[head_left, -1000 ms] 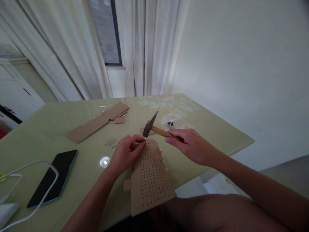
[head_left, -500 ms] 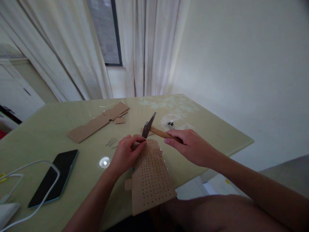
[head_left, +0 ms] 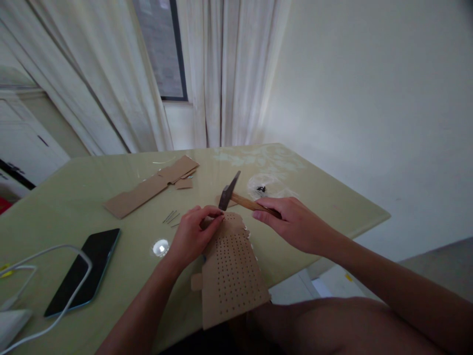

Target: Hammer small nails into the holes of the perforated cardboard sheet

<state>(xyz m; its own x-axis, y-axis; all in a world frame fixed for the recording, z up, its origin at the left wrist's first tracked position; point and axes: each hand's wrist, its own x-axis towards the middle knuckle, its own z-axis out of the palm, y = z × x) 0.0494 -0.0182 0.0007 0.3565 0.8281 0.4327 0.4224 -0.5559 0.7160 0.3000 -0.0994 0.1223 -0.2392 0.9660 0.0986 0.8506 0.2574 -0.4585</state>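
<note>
A hammer (head_left: 249, 201) with a dark metal head and wooden handle is gripped near the handle's end by my right hand (head_left: 290, 219). Its head hangs right at the fingertips of my left hand (head_left: 195, 231); I cannot tell if they touch. My left thumb and forefinger are pinched together at the far left edge of a piece of brown cardboard (head_left: 210, 305). Whatever sits in the pinch is too small to make out. Rows of small holes cover the cardboard, which juts over the table's near edge. Several thin nails (head_left: 170, 217) lie left of my left hand.
On the pale green table (head_left: 314, 197) lie a long cardboard strip (head_left: 144, 197), a clear plastic bag (head_left: 271, 185) with small black pieces, and a round shiny disc (head_left: 160, 247). A black phone (head_left: 86, 268) and a white cable (head_left: 70, 296) are at left.
Both hands and the cardboard hold almost the same place. The hammer head shows only a very slight shift, along with a small shift of the whole view.
</note>
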